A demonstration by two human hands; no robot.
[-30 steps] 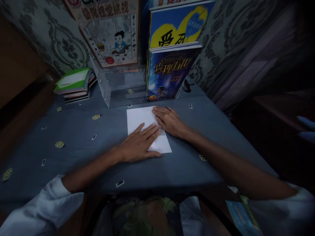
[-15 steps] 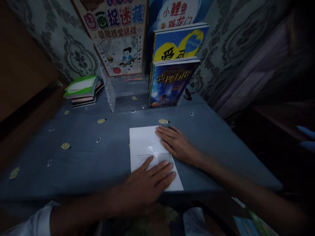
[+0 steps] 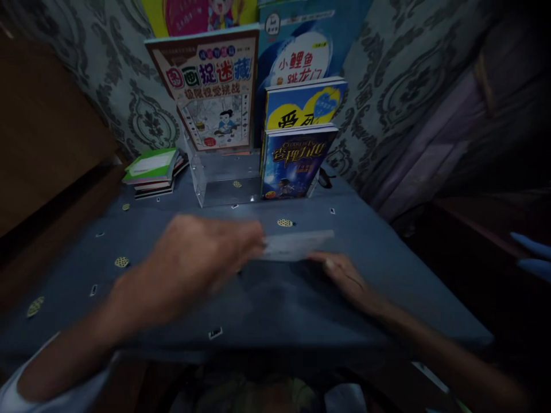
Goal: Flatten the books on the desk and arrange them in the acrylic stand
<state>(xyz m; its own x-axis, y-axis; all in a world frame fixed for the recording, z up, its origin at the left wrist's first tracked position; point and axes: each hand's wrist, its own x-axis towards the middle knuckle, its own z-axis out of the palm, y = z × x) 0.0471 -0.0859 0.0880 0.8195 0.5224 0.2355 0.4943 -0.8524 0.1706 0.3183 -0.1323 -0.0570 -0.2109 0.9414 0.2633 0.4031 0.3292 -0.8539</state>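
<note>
A white sheet of paper [image 3: 297, 245] is lifted over the table and tilted, so it shows as a narrow, blurred strip. My left hand [image 3: 200, 255] is closed on its left end, the knuckles up and the hand smeared by motion. At the lower right edge of the paper, my right hand [image 3: 344, 278] has its fingers bent round the edge with the thumb close beside them. Its fingertips are partly lost in the blur and shadow. Any print on the paper is too blurred to read.
Behind the hands, a clear acrylic stand [image 3: 230, 192] holds several upright books, with a dark blue book [image 3: 297, 163] in front. A small book stack [image 3: 152, 172] lies at the back left. The table [image 3: 275, 318] wears a grey-blue cloth with pineapple prints. Patterned wallpaper [image 3: 150, 117] rises behind.
The paper lay flat under both spread hands; now it is raised and tilted. My left hand has moved up and left and closed on it. The camera view has tipped upward slightly.
</note>
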